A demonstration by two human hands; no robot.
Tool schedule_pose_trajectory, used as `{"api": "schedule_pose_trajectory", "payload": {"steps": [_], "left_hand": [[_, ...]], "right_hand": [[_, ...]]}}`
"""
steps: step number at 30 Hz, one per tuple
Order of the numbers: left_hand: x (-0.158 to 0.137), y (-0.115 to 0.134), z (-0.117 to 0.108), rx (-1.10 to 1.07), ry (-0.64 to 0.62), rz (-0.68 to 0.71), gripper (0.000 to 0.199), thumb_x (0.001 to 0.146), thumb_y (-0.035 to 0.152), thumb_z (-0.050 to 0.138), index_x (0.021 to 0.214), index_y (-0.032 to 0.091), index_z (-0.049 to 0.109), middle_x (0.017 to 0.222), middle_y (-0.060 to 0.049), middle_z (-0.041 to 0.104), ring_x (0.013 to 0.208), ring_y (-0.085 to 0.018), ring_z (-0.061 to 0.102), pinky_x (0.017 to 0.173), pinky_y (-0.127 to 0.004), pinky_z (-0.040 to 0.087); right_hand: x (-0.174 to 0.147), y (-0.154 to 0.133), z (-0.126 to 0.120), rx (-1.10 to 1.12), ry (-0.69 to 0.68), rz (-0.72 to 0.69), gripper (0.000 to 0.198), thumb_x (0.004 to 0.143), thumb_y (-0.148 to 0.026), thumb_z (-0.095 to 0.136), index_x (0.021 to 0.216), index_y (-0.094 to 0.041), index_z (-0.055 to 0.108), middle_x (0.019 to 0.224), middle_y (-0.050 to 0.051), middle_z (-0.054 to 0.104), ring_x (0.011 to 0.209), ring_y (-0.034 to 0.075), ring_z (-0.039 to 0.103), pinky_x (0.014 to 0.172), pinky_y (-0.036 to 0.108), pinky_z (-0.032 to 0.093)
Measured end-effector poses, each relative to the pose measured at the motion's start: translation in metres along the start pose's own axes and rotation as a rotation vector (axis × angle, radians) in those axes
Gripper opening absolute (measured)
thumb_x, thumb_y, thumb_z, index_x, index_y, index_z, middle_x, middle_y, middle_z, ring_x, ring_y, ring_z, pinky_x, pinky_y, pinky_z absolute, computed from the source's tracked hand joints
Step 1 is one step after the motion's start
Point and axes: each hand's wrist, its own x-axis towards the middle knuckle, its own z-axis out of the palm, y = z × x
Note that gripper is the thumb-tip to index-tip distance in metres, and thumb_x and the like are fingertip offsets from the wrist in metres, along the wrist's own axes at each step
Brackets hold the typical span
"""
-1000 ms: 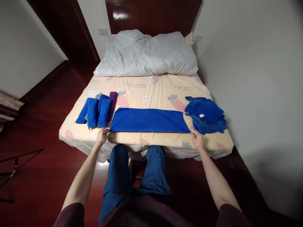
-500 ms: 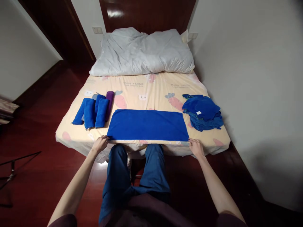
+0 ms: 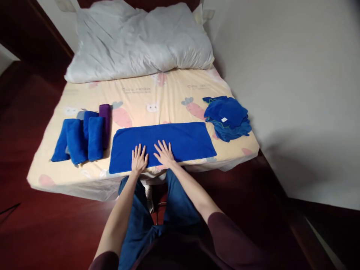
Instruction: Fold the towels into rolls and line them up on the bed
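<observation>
A blue towel (image 3: 185, 140), folded into a long flat strip, lies across the front of the bed. My left hand (image 3: 139, 159) rests flat on its lower middle with the fingers spread. Just right of it, my right hand (image 3: 165, 154) also lies palm down on the towel, fingers apart. Several rolled blue towels (image 3: 95, 138) lie together to the left, with a rolled purple towel (image 3: 105, 125) beside them. On the right sits a loose pile of blue towels (image 3: 227, 114) with a small white tag showing.
The bed (image 3: 137, 101) has a cream sheet printed with carrots and rabbits. A bulky white quilt (image 3: 146, 41) lies at its head. A plain wall (image 3: 281, 93) runs along the right side, and dark red floor (image 3: 56, 232) shows at the left.
Both hands have left the towel's two front corners and come inward to its middle, opening flat on it. The view has tilted down and turned slightly.
</observation>
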Motion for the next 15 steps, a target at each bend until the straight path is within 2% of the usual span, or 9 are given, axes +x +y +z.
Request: {"api": "schedule_pose_trajectory", "payload": {"steps": [2,5,11,13,15], "left_hand": [[-0.009,-0.003,0.018,-0.013,-0.006,-0.030,0.063,0.104,0.042,0.034,0.161,0.016,0.037,0.171,-0.012,0.022,0.161,-0.032,0.013,0.130,-0.058,0.011],[-0.014,-0.007,0.027,-0.030,0.013,-0.028,0.064,0.104,0.043,0.035,0.163,0.019,0.034,0.173,-0.009,0.017,0.161,-0.030,0.010,0.131,-0.056,0.007],[-0.009,-0.005,0.021,-0.024,0.037,-0.005,0.062,0.103,0.042,0.037,0.161,0.020,0.037,0.171,-0.011,0.023,0.160,-0.030,0.015,0.130,-0.056,0.011],[-0.010,-0.004,0.020,-0.019,0.055,0.006,0.062,0.103,0.042,0.039,0.161,0.020,0.038,0.171,-0.012,0.025,0.160,-0.031,0.017,0.129,-0.058,0.013],[-0.010,-0.004,0.020,-0.019,0.071,0.008,0.062,0.102,0.040,0.040,0.160,0.020,0.039,0.170,-0.012,0.026,0.159,-0.032,0.019,0.128,-0.058,0.015]], "right_hand": [[-0.003,0.000,0.020,0.014,-0.033,0.011,0.061,0.106,-0.050,0.041,0.162,-0.026,0.037,0.174,0.005,0.018,0.162,0.033,0.008,0.129,0.064,0.005],[-0.006,0.004,0.028,0.008,-0.021,0.023,0.061,0.106,-0.050,0.040,0.163,-0.028,0.034,0.174,0.003,0.014,0.162,0.031,0.004,0.129,0.063,0.001],[-0.005,0.013,0.017,0.002,-0.063,-0.008,0.063,0.106,-0.051,0.040,0.163,-0.027,0.033,0.175,0.001,0.012,0.163,0.028,0.004,0.131,0.058,0.000],[-0.008,0.027,0.011,0.011,-0.072,-0.038,0.062,0.106,-0.051,0.041,0.163,-0.026,0.034,0.174,0.001,0.015,0.163,0.025,0.008,0.132,0.053,0.003],[-0.015,0.054,0.001,0.021,-0.071,-0.023,0.062,0.106,-0.050,0.041,0.162,-0.025,0.035,0.174,0.002,0.017,0.162,0.024,0.012,0.132,0.051,0.005]]}}
